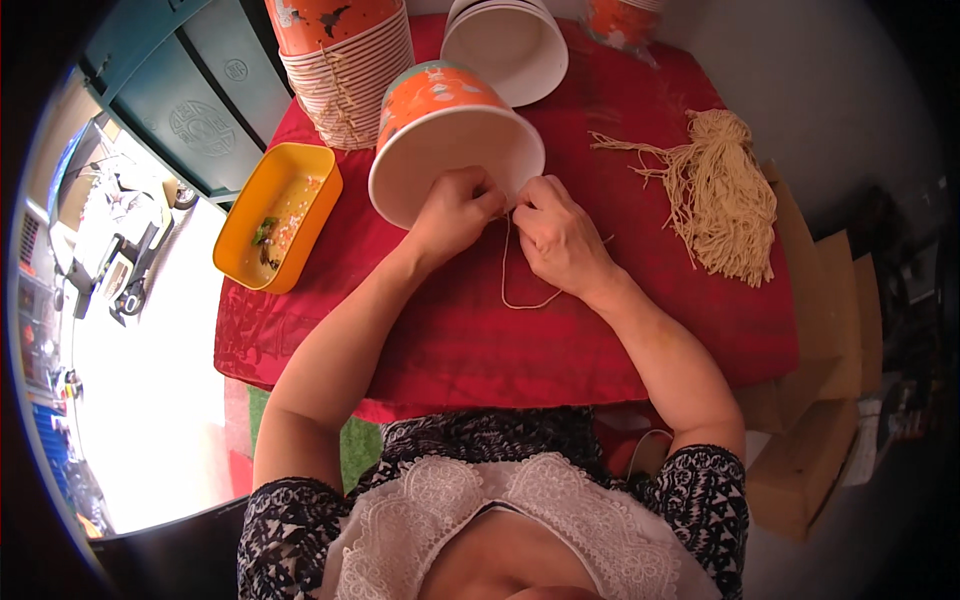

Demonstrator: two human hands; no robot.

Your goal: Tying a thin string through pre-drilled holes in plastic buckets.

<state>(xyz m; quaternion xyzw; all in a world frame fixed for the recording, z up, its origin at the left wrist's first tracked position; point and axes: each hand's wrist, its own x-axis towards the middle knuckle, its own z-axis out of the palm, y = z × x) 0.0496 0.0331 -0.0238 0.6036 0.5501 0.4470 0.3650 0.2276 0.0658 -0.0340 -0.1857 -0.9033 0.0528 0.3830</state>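
An orange patterned paper bucket (445,90) lies on its side on the red cloth, its white open mouth facing me. At the lower right of its rim, my left hand (462,208) and my right hand (560,230) meet with fingers pinched together. Between them runs a thin beige string (506,270), whose loose length hangs down from the fingers and curves across the cloth below my right hand. My left fingers reach just over the rim. The exact spot where the string meets the bucket is hidden by my fingertips.
A tall stack of similar buckets (345,85) stands at the back left, with strings along its side. White-mouthed buckets (505,50) lie behind. At left sits a yellow tray (277,165) with small scraps. A bundle of beige strings (725,195) lies right; cardboard (810,470) stands beside the table.
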